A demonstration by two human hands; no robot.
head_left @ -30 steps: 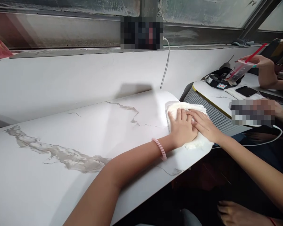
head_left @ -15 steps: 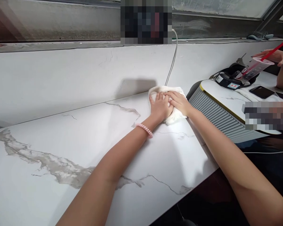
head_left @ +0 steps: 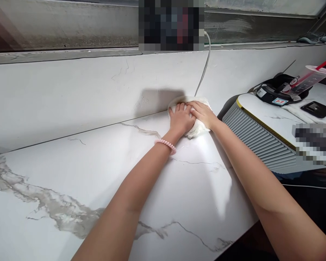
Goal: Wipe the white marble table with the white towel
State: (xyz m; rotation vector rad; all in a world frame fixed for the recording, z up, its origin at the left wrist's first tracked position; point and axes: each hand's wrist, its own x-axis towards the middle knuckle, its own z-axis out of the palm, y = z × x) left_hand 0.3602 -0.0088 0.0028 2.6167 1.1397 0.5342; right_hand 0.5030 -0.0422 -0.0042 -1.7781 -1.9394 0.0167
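Observation:
A white cloth [head_left: 197, 127] lies bunched on the white marble-patterned tabletop [head_left: 97, 156], at its far edge against the wall. My left hand [head_left: 182, 119], with a pink coiled band [head_left: 165, 144] on the wrist, presses flat on the cloth with fingers spread. Beside it my right hand [head_left: 203, 114] also rests on the cloth, fingers stretched out and reaching the left hand's fingers. Both palms face down, and neither hand has its fingers wrapped round the cloth.
A white cable [head_left: 205, 65] hangs down the wall behind the cloth. To the right stands a ribbed grey-and-white unit [head_left: 260, 134]. Past it are a black strap-like device [head_left: 270, 95], a clear cup [head_left: 312, 81] with a red straw and a dark phone [head_left: 317, 108].
Both hands and the cloth have slid slightly left along the tabletop. Another person's hand by the cup has gone from view. The camera view has shifted a little.

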